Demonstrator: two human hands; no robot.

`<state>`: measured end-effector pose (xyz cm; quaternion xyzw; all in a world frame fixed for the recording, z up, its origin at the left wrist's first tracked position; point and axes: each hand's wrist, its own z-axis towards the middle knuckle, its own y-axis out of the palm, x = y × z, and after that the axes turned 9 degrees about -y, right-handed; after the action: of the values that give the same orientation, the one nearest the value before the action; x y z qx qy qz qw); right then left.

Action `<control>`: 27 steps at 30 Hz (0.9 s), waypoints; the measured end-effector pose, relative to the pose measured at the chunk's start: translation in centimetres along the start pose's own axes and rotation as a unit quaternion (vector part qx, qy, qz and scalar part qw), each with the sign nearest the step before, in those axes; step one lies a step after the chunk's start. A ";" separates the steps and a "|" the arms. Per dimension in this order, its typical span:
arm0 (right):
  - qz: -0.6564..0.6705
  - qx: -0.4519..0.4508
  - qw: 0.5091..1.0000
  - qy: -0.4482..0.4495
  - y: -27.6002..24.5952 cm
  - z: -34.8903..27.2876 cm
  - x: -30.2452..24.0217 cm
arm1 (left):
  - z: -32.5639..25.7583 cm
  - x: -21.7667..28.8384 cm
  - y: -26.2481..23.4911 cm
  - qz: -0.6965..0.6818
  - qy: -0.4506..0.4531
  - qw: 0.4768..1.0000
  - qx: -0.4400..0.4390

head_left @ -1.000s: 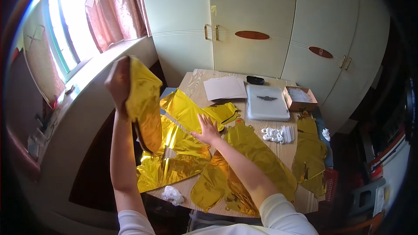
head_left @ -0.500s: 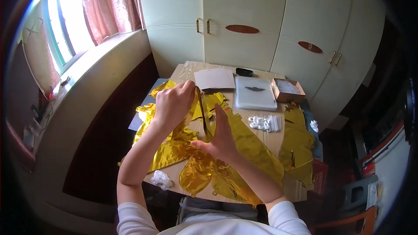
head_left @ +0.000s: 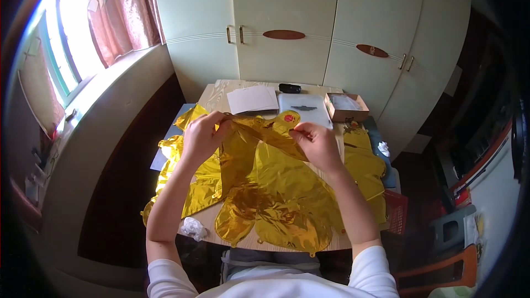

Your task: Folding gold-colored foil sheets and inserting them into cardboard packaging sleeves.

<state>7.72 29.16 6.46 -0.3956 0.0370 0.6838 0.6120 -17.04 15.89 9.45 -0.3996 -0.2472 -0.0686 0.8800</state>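
Note:
A flat, deflated gold foil balloon [head_left: 281, 168] hangs stretched between my hands, its upper edge raised off the table and its lower lobes lying near the front edge. My left hand [head_left: 202, 139] pinches its upper left edge, fingers closed. With thumb and fingertips together, my right hand [head_left: 320, 144] grips the upper right part, beside a rounded tab with a red mark. More crumpled gold foil [head_left: 201, 190] lies to the left, partly behind my left forearm. Another flat gold foil piece [head_left: 364, 165] rests at the right side of the table.
On the wooden table [head_left: 215, 98], papers [head_left: 253, 99], a black object [head_left: 290, 88], a pale flat case [head_left: 303, 102] and an open cardboard box [head_left: 346, 106] stand at the back. Crumpled white plastic [head_left: 193, 228] lies front left. A red basket [head_left: 396, 209] sits low at the right.
My right hand has moved up and taken hold of the foil balloon's edge, and the balloon is now spread between both hands. It covers the white coiled items. The view has shifted slightly.

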 end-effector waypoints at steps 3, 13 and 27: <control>-0.006 -0.032 0.999 -0.007 -1.9 1.9 -1.9 | -0.5 -0.6 0.8 -0.069 0.007 0.998 0.004; -0.103 -0.147 0.983 0.033 -4.2 4.8 -5.3 | -2.0 -1.1 1.4 -0.139 -0.035 0.989 -0.022; -0.110 -0.080 0.986 -0.096 -6.7 5.6 -4.9 | -5.2 -4.7 8.8 -0.235 -0.128 0.935 -0.233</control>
<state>10.50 29.81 16.07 -0.3780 -0.1204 0.6478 0.6504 -16.38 17.62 -1.66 -0.5292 -0.4215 -0.2771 0.6823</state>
